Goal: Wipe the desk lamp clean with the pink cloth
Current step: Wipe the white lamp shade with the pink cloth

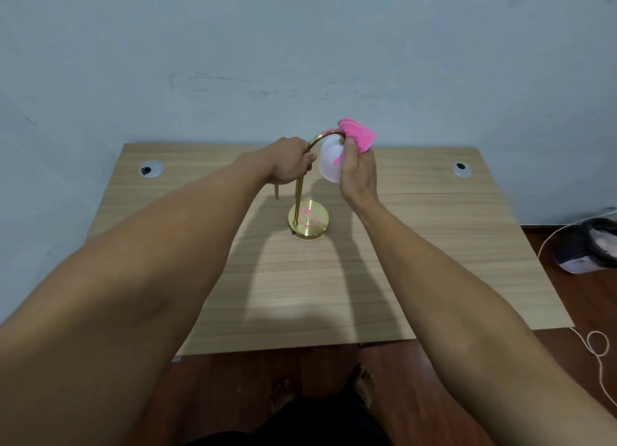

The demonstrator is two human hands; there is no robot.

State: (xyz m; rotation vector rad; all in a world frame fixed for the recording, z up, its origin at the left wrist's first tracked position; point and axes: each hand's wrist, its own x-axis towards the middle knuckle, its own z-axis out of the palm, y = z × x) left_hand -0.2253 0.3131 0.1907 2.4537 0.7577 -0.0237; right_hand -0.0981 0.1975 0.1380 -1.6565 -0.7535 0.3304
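My left hand (289, 161) is closed around the brass stem of the desk lamp (298, 192), gripping just below where the arch starts to curve. Fingers wrapped tight on the tube, nothing else in that hand. My right hand (359, 175) is up at the white shade (329, 160), fingers clamped on the pink cloth (358, 135), which is bunched over the top of the shade where the arch meets it. A strip of pink shows against the shade's side by my thumb. The cloth is touching both the shade top and the end of the arch.

The lamp stands upright near the middle of the wooden worktop (434, 245), its round brass base (309, 219) flat on the surface, pink reflection on it. Shade hangs off the arch to the right of the stem, above the worktop, not touching it.

Two round cable grommets sit at the back corners, left (151, 169) and right (461, 169). On the floor to the right, a dark basket (589, 245) and a loose white cord (597, 345). My feet show below the worktop edge.
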